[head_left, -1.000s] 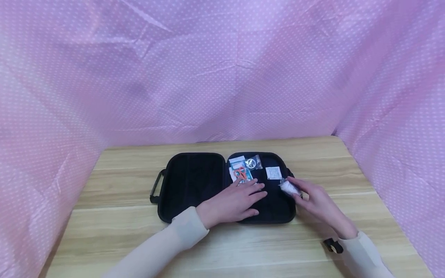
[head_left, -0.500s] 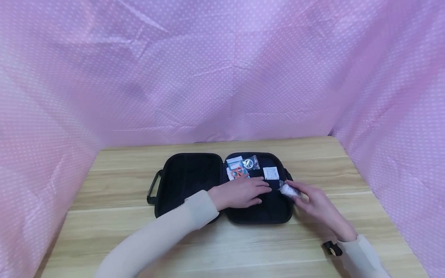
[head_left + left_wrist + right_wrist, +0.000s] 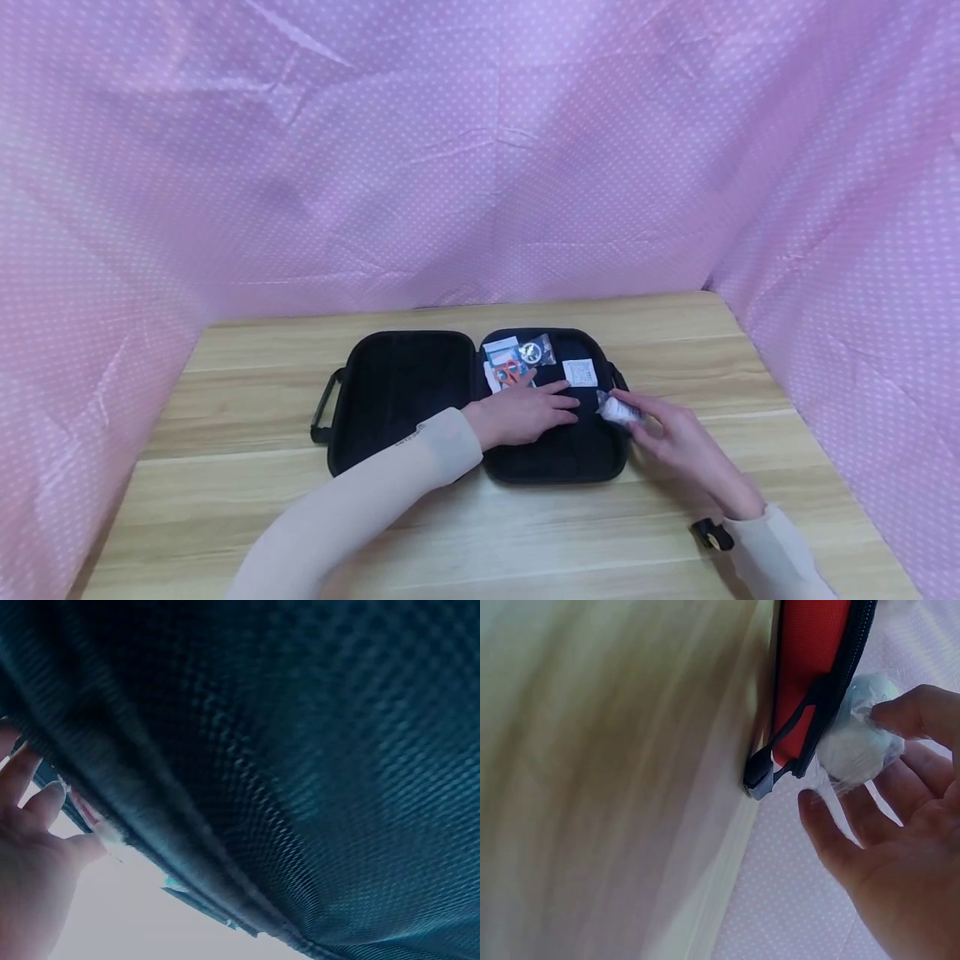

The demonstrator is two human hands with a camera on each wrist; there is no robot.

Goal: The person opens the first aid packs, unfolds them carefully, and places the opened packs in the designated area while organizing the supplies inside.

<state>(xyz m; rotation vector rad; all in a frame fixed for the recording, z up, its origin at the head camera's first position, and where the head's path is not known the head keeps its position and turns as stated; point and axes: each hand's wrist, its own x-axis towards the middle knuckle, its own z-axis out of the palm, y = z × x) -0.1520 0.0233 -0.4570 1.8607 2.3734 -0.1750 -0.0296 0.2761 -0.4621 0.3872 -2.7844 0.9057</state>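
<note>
In the head view, my right hand (image 3: 682, 437) pinches a white bandage roll (image 3: 621, 411) wrapped in clear plastic, over the right rim of an unfolded case (image 3: 555, 467). Up close in the right wrist view, the roll (image 3: 855, 750) sits between thumb and fingers beside the case's zip edge. My left hand (image 3: 517, 414) spreads its fingers over the case's right half. Its fingertips reach a packet of orange-handled scissors (image 3: 508, 371), partly covering it. A bagged white tape roll (image 3: 531, 353) and a small white sachet (image 3: 580, 372) lie farther back.
The case's left half (image 3: 378, 400) lies flat, its black handle (image 3: 322, 412) pointing left. The outer shell shows red (image 3: 810, 637) in the right wrist view. A wooden table (image 3: 562, 542) carries everything, and pink dotted cloth (image 3: 480, 167) hangs behind and at both sides.
My left hand has shifted a little away from the case's front edge, its forearm now crossing more of the left half. The right hand keeps hold of the bandage roll nearly in place.
</note>
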